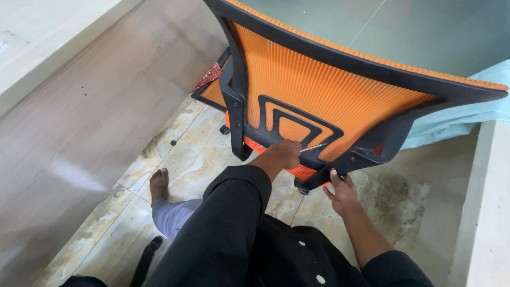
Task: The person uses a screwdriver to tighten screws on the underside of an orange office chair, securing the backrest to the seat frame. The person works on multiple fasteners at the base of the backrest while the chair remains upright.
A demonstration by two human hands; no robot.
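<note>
An orange mesh chair back with a black frame stands tilted in front of me. My left hand, in a black sleeve, is closed around a thin silver metal tool whose tip points at the lower middle of the black frame. My right hand grips the frame's lower right bracket from below, fingers curled on its edge. The chair's orange seat shows partly behind the back.
A bare foot and a light trouser leg rest on the marbled tile floor. A pale blue cloth lies to the right, beside a white ledge. A wood-grain panel runs along the left.
</note>
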